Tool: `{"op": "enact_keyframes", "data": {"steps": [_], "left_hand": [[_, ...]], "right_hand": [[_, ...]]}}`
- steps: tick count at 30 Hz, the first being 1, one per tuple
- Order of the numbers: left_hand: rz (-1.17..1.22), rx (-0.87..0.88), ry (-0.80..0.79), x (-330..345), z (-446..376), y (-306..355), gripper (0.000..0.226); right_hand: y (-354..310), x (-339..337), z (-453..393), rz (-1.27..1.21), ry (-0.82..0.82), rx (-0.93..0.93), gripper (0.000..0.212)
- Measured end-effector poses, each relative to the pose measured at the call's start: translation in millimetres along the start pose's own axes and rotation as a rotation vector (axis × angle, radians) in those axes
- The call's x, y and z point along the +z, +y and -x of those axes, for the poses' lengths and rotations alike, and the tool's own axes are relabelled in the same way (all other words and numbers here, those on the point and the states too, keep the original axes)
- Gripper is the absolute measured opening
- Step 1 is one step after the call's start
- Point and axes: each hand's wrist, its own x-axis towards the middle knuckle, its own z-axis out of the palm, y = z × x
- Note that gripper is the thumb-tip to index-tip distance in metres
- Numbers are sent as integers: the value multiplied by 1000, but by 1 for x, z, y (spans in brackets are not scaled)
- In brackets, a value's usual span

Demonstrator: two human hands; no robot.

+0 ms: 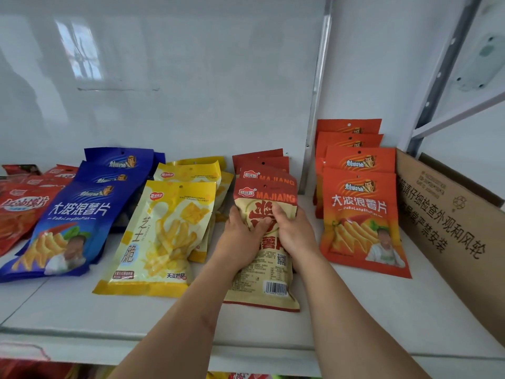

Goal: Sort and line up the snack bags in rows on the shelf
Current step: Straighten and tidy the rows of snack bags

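Note:
On the white shelf (355,310) lie rows of snack bags. A red and beige MAJIANG bag (266,280) tops the middle row, with more of the same kind (262,162) behind it. My left hand (241,236) grips its left side and my right hand (293,233) grips its right side, thumbs curled on the bag's face. To the left lie yellow bags (164,233), blue bags (68,225) and red bags (19,212). Orange bags (360,217) form the row on the right.
A brown cardboard box (451,228) with printed characters stands at the right end of the shelf. A metal upright (317,91) runs up the white back wall behind the MAJIANG row. More packets show below the shelf's front edge (246,376).

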Motion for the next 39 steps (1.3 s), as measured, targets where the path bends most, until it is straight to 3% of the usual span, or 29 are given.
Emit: {"op": "enact_keyframes", "data": {"steps": [3, 8, 11, 17, 22, 29, 31, 34, 39], "left_hand": [[15, 1, -6, -1, 1, 0, 91], [54, -45, -21, -4, -2, 1, 96], [48, -41, 6, -9, -3, 11, 98], [-221, 193, 211, 6, 12, 59, 85], [-121, 339, 30, 55, 22, 109, 84], [138, 42, -85, 119, -11, 121, 106], [204, -18, -99, 129, -21, 117, 96], [283, -92, -117, 138, -31, 119, 78], [420, -202, -152, 144, -55, 125, 79]], "right_hand": [[-2, -2, 0, 30, -31, 20, 48], [-9, -8, 2, -26, -56, 28, 31], [-10, -19, 2, -33, -19, -3, 43], [-28, -80, -1, 95, 119, -147, 52], [-20, -136, -11, 106, 322, -193, 37], [13, -176, -39, 135, 412, -107, 38], [20, -179, -49, 140, 410, -52, 49], [26, -182, -64, 112, 368, 26, 44], [32, -185, -86, 116, 299, 99, 56]]}}
